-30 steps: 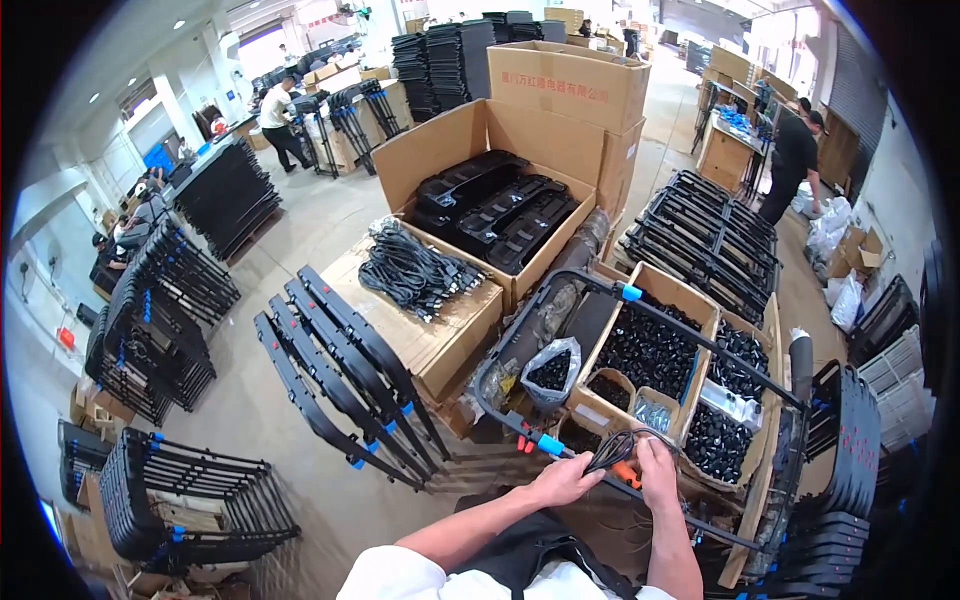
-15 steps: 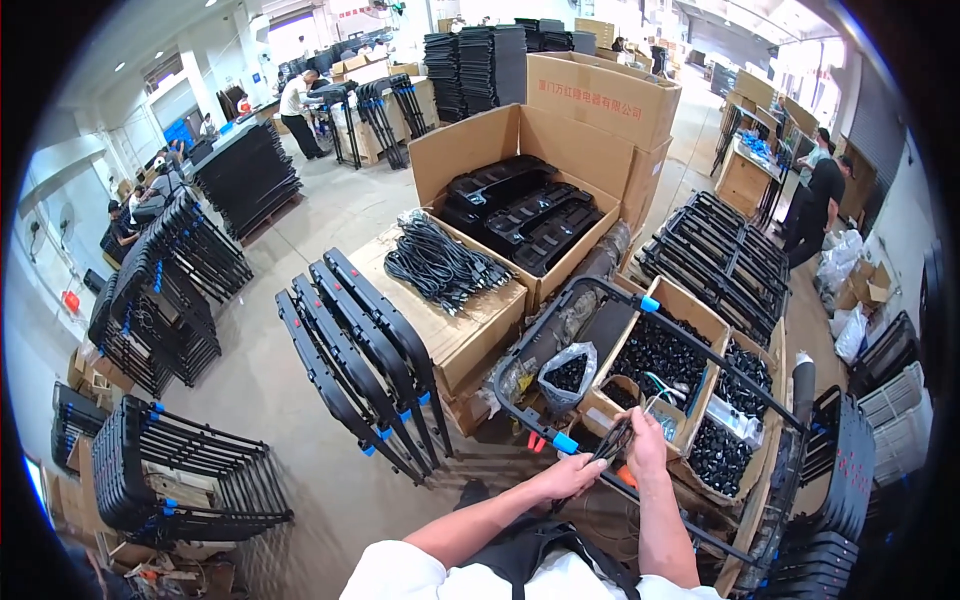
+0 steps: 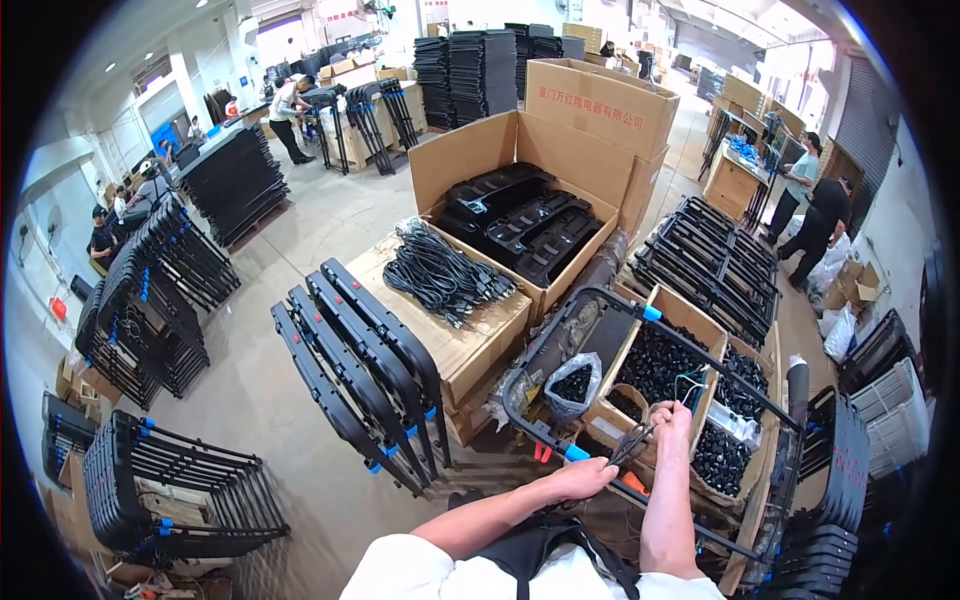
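To the right, a wood-edged surface [image 3: 736,568] carries open brown boxes [image 3: 701,323] of small black parts, with a clear plastic bag [image 3: 572,388] of more black pieces at their left; a black tubular frame [image 3: 752,391] with blue fittings lies across it. In the middle, a tan box top [image 3: 412,320] bears a bundle of black cables [image 3: 445,268]. The floor [image 3: 300,220] carries standing black frames [image 3: 358,365] at left, near and far.

Red printed characters [image 3: 590,108] cross the cardboard carton [image 3: 560,82], upper centre; red wall lettering [image 3: 342,16], top, is too small to read.
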The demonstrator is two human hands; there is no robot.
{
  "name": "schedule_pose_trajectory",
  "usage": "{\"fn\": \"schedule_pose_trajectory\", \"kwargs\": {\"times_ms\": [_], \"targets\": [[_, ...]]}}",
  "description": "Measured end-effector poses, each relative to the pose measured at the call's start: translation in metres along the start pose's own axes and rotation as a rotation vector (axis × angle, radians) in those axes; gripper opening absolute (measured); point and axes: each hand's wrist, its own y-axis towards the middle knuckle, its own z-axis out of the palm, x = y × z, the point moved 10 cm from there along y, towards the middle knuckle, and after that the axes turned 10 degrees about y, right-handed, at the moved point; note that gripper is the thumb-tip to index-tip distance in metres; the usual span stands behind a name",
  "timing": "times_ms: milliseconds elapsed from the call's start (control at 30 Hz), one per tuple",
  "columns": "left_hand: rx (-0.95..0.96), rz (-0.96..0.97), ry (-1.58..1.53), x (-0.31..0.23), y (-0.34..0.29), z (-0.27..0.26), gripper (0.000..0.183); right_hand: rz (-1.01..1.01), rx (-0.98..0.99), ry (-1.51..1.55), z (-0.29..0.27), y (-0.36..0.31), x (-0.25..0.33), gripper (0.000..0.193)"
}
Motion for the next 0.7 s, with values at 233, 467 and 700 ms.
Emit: {"fn": "schedule_pose_trajectory", "kwargs": {"times_ms": [233, 467, 700], "targets": [[-0.038, 0.07, 0.224, 0.001, -0.01, 0.001, 0.051, -0.266, -0.214, -0.127, -0.023, 0.049, 0.054, 0.032], [-0.039, -0.016, 0.255, -0.007, -0.04, -0.016, 0.051, -0.357, -0.247, -0.134, 0.007, 0.061, 0.052, 0.032], [-0.069, -0.041, 0.3, -0.02, -0.062, -0.029, 0.051, -0.311, -0.232, -0.121, 0.034, 0.07, 0.043, 0.033]]}}
